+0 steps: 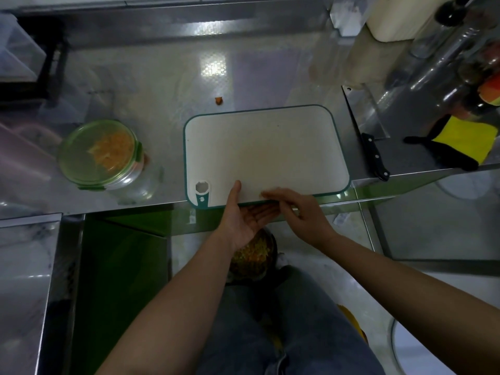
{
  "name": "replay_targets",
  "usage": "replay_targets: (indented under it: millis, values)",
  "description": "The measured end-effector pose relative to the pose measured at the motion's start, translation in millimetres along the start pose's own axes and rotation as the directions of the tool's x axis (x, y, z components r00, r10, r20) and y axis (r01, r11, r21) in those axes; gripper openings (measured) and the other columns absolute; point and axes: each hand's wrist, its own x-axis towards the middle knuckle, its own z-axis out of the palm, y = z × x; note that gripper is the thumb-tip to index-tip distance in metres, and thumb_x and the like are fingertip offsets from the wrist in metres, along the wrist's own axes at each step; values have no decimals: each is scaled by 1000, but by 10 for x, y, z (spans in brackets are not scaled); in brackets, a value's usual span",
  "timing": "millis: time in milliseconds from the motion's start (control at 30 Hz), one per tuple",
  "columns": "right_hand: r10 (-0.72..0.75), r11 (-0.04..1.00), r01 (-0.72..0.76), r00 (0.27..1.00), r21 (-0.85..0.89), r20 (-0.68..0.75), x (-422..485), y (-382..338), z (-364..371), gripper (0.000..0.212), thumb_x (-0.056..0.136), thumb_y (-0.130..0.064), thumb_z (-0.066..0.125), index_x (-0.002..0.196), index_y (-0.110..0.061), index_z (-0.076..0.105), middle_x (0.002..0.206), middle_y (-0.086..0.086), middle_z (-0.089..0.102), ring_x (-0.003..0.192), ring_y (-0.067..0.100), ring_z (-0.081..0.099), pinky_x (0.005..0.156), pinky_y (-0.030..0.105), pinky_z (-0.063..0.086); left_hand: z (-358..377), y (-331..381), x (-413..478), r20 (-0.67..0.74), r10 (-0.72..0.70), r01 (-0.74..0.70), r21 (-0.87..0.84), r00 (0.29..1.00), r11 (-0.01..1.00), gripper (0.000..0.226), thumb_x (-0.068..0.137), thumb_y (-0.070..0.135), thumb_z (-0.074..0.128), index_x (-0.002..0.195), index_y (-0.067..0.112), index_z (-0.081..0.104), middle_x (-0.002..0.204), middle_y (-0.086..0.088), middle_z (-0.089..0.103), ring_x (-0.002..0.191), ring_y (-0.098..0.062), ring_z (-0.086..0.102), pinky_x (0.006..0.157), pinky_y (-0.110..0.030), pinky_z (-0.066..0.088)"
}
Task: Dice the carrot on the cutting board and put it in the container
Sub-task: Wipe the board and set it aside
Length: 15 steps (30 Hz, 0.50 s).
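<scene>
The white cutting board (266,147) with a teal rim lies bare on the steel counter. To its left stands a round glass container (101,152) with a green clip lid on it and diced carrot inside. My left hand (244,221) is held palm up, fingers straight, just under the board's near edge, thumb on the board. My right hand (295,207) lies flat with straight fingers on the board's near edge, above the left palm. One carrot scrap (219,100) lies on the counter beyond the board.
A cleaver (364,123) with a black handle lies right of the board. A yellow and black cloth (460,142) and bottles (457,36) stand at the far right. A bin of food scraps (254,255) sits on the floor under my hands.
</scene>
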Motion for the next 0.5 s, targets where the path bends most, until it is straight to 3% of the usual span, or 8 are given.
replay_targets:
  millis: [67, 167, 233, 300, 500]
  values:
    - [10, 1000, -10, 1000, 5, -26, 104, -18, -41, 34, 93, -4, 43, 121, -4, 62, 118, 4, 65, 110, 7, 59, 93, 16, 45, 5, 1, -3, -1, -2, 2, -6, 1000, 1000, 74, 88, 61, 50, 125, -4, 54, 116, -26, 64, 104, -33, 66, 88, -39, 56]
    - [-2, 1000, 2, 1000, -15, 18, 172, -53, 22, 35, 92, 0, 43, 123, -2, 60, 119, 8, 64, 111, 4, 56, 96, 9, 39, 2, 5, -5, -11, 8, -8, -8, 1000, 1000, 73, 89, 60, 49, 126, -3, 55, 115, -24, 65, 102, -32, 67, 84, -38, 57]
    - [-12, 1000, 12, 998, 0, 59, 128, -72, 80, 34, 93, -2, 43, 124, -3, 59, 116, 8, 67, 111, 5, 59, 100, 15, 41, -8, 12, -5, -20, 3, -3, 22, 1000, 1000, 73, 89, 62, 48, 124, -2, 59, 110, -21, 68, 94, -28, 69, 77, -35, 59]
    - [-4, 999, 1, 998, 50, 58, 92, -102, 91, 33, 94, -3, 43, 122, -5, 59, 112, 6, 69, 106, 8, 64, 94, 22, 50, -12, 14, -6, -33, -3, 5, 47, 999, 999, 74, 89, 63, 47, 119, -3, 61, 102, -20, 70, 87, -27, 70, 70, -33, 59]
    - [20, 997, -21, 1000, 73, 9, 170, -140, 66, 32, 92, -2, 43, 119, -5, 61, 109, 4, 70, 102, 6, 66, 87, 20, 52, -7, 18, -15, -17, 7, -7, 5, 1000, 1000, 70, 90, 59, 48, 122, -3, 58, 109, -23, 68, 93, -30, 70, 72, -35, 59]
